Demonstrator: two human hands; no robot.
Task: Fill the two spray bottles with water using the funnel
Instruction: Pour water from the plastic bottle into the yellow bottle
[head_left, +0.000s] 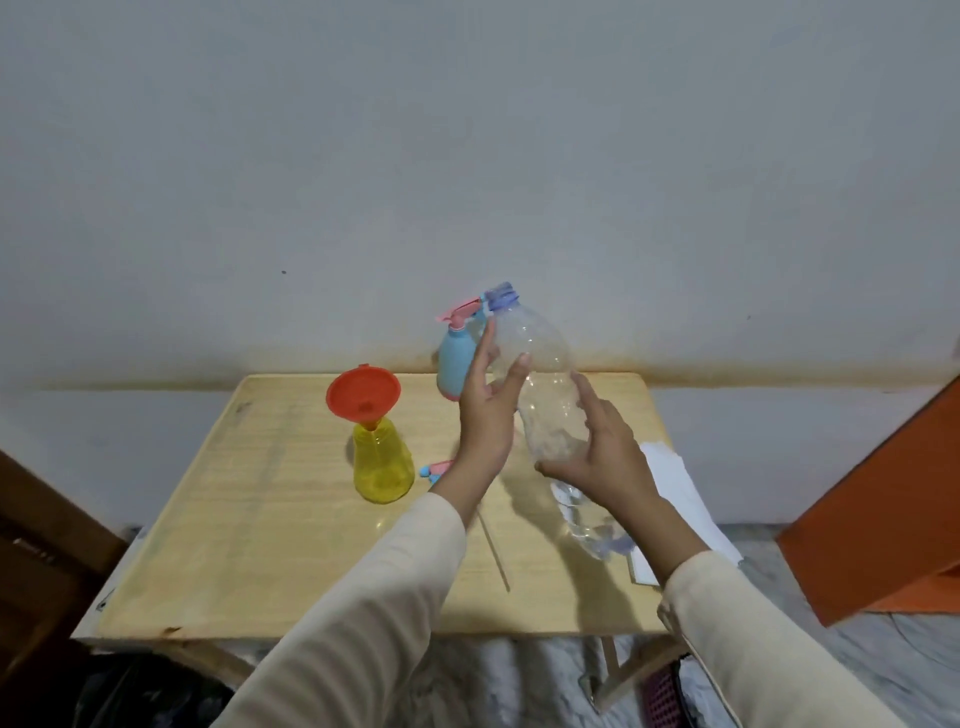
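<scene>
A clear plastic water bottle (545, 384) with a blue cap is held tilted above the table, cap up and away from me. My left hand (488, 405) grips its upper body and my right hand (602, 452) holds its lower part. Some water sits in its bottom end. A yellow spray bottle (383, 465) stands on the table without its sprayer, with an orange funnel (362, 391) in its neck. A blue spray bottle (456, 364) with a pink sprayer head stands behind my left hand. A loose sprayer head (434, 470) lies beside the yellow bottle, its thin tube (496, 551) running toward me.
The small wooden table (260, 519) stands against a pale wall. White paper (675, 493) lies at its right edge. An orange box-like object (883, 509) is at the right, dark wooden furniture (41, 545) at the left.
</scene>
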